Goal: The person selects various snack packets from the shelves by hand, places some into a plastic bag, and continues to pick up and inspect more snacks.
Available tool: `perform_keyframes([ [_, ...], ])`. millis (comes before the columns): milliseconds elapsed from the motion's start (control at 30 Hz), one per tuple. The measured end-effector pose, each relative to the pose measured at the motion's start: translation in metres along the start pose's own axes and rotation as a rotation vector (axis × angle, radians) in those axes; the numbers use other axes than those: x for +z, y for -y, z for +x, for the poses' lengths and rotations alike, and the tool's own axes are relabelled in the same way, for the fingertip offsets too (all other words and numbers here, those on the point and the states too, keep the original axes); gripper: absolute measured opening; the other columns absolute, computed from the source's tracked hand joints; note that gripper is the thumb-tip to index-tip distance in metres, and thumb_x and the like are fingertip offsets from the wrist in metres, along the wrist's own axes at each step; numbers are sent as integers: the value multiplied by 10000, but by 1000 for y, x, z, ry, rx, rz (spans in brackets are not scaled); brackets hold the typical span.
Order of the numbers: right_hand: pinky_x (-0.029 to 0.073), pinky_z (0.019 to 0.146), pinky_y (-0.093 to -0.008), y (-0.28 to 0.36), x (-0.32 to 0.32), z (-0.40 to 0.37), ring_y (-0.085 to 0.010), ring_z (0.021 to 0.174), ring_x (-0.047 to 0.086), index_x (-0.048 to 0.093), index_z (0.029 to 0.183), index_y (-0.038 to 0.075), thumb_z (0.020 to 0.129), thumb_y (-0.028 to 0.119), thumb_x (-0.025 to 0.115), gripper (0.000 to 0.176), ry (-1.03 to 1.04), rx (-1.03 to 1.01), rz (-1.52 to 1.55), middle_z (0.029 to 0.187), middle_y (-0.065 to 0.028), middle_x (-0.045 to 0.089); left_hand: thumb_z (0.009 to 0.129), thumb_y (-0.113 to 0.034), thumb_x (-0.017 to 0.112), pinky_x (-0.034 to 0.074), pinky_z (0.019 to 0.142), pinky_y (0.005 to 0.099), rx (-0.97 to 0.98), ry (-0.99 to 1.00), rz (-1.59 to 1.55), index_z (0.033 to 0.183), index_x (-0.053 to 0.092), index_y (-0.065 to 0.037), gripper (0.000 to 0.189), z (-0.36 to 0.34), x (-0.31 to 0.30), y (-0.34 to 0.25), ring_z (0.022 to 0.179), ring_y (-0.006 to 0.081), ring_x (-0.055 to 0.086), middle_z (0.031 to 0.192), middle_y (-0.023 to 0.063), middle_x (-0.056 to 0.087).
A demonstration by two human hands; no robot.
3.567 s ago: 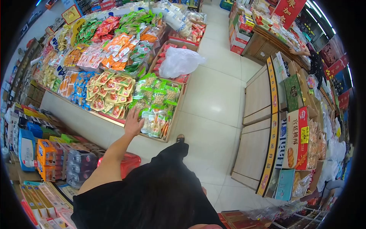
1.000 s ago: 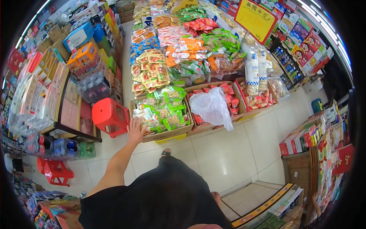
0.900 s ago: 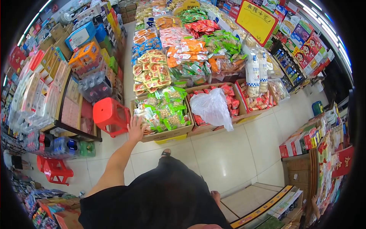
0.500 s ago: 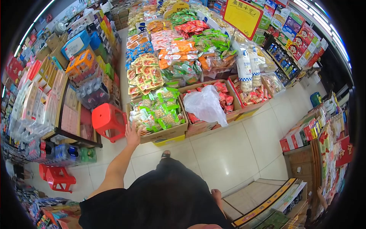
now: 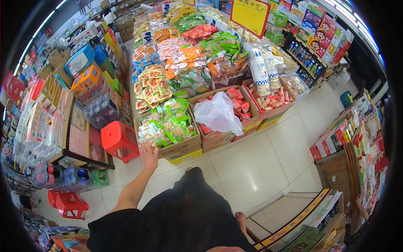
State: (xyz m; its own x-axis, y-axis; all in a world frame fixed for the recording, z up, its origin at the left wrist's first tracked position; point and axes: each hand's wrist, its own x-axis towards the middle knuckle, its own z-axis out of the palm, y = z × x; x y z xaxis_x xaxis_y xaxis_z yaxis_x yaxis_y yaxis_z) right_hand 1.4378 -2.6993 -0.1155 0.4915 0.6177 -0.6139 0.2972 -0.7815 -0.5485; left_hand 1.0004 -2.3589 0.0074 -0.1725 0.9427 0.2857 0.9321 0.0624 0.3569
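Note:
My left hand (image 5: 148,155) reaches forward with its fingers stretched out at the near left corner of a cardboard box (image 5: 181,148). It seems to touch the box edge or the packets there. Green-and-white snack packets (image 5: 170,124) fill that box. My right hand (image 5: 240,217) hangs low beside my body, small in view, and its fingers cannot be made out well. Right of the packets, a crumpled clear plastic bag (image 5: 218,112) lies over a box of red-wrapped snacks (image 5: 240,105).
A red stool (image 5: 119,140) stands left of my left hand. More red stools (image 5: 72,206) are at lower left. A yellow price sign (image 5: 250,17) rises over the display. A low shelf unit (image 5: 289,218) is close on my right. Another person's arm (image 5: 362,206) shows at far right.
My view has shifted slightly, so the display sits a little further left. My left hand stays at the box corner, its fingers a little closer together. The right hand still hangs low.

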Motion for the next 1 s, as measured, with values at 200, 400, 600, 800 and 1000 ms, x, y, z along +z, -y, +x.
perform_keyframes([
  [200,471,532,-316,1,6,4,-179,562,597,620,885,-37,810,167,541,231,17,51,32,653,-116,618,836,-265,580,169,1061,477,343,145,-237,1382,256,-84,660,21,-8,-98,1302,365,208,1397,213,245],
  [400,479,523,-318,0,5,5,-188,550,618,624,836,-43,786,147,541,213,-29,51,110,640,-114,622,816,-345,624,302,997,410,-27,483,-981,1397,200,-69,771,53,35,-183,1254,279,334,1414,184,245],
  [600,486,548,-338,10,-23,19,-192,566,622,625,770,-57,767,147,512,233,-3,127,-34,614,-132,619,762,-431,681,258,964,603,-550,763,-1304,1423,-82,-223,1031,85,27,-268,1345,369,104,1484,147,-53],
  [800,486,594,-325,30,-86,59,-200,644,631,599,863,-65,794,152,521,241,0,129,3,724,-150,639,721,-448,715,257,952,616,-743,837,-1395,1409,-110,-244,1094,100,38,-308,1338,403,87,1480,146,-17],
  [1000,485,588,-320,44,-126,130,-207,650,621,603,926,-49,819,163,542,245,-126,136,223,767,-135,638,809,-236,642,356,878,547,-830,796,-1372,1322,272,-162,638,103,105,-299,1157,305,422,1279,107,420],
])
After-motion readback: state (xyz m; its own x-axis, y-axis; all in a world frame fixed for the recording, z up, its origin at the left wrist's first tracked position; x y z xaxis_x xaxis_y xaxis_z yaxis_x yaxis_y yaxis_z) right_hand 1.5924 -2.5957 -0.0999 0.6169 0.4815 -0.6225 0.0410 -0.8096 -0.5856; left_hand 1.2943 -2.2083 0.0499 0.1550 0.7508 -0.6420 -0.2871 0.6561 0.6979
